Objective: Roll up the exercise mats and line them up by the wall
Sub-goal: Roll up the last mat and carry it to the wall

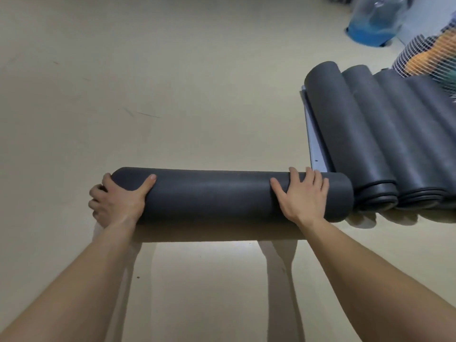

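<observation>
Rolled mat [222, 193] lay crosswise, seemingly lifted off floor [148, 82], shadow beneath. Its right end was near row of rolled mats [394, 134]. Left hand [118, 201] wrapped round left end, thumb on top; right hand [303, 193] clasped roll near right end. Foam judged light, soft, springy, liable to unroll. Best hold: both ends, loose edge pinned.

The charcoal-grey rolled foam mat [217, 193] matches the row of grey rolled mats [375, 134] at three o'clock. The plain beige floor [148, 82] is unpatterned. At two o'clock, white mesh netting [419, 49] covers orange.
</observation>
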{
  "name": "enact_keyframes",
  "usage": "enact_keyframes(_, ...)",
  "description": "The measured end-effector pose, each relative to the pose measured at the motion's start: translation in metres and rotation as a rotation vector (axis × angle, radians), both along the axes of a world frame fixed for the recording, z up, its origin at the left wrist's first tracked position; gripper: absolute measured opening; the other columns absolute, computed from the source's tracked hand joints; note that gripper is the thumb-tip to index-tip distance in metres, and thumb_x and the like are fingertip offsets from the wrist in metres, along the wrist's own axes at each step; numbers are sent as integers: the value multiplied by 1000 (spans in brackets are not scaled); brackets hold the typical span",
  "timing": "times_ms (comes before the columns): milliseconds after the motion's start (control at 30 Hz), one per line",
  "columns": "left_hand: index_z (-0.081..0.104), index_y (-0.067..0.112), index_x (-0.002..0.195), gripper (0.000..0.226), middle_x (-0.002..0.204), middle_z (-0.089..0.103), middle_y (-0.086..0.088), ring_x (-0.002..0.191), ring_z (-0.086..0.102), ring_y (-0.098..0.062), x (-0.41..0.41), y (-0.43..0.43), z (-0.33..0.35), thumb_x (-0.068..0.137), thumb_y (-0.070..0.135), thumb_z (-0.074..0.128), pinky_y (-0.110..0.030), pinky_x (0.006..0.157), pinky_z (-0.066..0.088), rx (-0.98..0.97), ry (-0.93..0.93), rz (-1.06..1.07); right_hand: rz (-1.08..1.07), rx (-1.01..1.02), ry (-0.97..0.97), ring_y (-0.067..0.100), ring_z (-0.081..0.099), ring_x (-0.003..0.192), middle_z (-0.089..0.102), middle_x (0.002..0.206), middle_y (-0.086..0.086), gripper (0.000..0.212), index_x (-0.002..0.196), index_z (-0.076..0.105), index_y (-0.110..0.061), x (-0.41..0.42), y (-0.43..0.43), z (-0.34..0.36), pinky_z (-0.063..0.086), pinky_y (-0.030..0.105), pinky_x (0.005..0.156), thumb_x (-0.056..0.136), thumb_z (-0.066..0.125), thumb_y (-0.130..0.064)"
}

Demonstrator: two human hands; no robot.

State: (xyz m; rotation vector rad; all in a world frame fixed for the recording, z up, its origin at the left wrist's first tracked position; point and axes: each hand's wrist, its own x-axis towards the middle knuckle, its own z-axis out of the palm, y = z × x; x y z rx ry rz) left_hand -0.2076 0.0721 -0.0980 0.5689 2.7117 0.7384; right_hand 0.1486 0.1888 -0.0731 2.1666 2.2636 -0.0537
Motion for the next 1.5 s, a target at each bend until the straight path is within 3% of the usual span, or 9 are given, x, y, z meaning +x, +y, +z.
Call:
enact_keyframes(100,24,16,156,122,153,32,-22,136,35,-47,7,-3,1,66,88,64,-54,115,30,35,-18,42,-220,3,59,44,19,152,23,165,23,88,156,32,-17,44,5,3,16,57,123,95,26,-80)
enact_keyframes(233,21,11,157,125,156,31,-22,140,33,-46,10,-8,8,68,85,68,-55,117,29,44,-58,68,-506,-61,436,49,31,144,22,163,25,105,163,11,-14,68,10,3,30,56,118,89,52,-77)
enact_keyframes(500,35,0,146,120,147,41,-20,133,46,-44,11,-25,16,66,80,75,-52,110,40,62,-92,87,-615,18,592,48,39,140,34,157,23,106,161,18,-12,67,-2,-5,35,55,113,85,64,-71)
enact_keyframes(733,38,0,148,112,149,43,-19,132,48,-42,12,-40,29,73,75,73,-49,109,39,79,-65,134,-604,69,620,48,43,137,37,155,23,91,159,23,-9,62,-12,-4,37,54,111,95,54,-65)
enact_keyframes(933,54,5,136,100,137,54,-17,121,56,-43,-6,-56,27,71,80,69,-49,100,45,25,-76,208,-569,82,630,46,47,134,41,153,22,85,158,26,-10,54,-18,-6,40,56,108,97,52,-62)
enact_keyframes(1067,52,2,136,105,137,56,-19,122,55,-45,-5,-58,23,72,84,65,-50,102,45,-6,-111,175,-599,83,634,48,44,135,38,155,24,83,158,24,-7,50,-17,-8,39,55,108,98,52,-58)
enact_keyframes(1233,48,5,140,103,139,57,-15,127,54,-40,-4,-60,23,71,79,72,-49,104,45,76,-202,162,-648,92,660,48,42,137,39,153,25,82,155,28,-6,47,-16,-10,36,56,111,97,53,-59)
enact_keyframes(1500,61,11,124,80,123,64,-11,114,59,-37,-7,-72,24,73,70,76,-43,94,47,152,-242,233,-713,104,674,49,49,131,51,145,26,76,147,42,-3,51,-17,-1,38,53,109,97,46,-60)
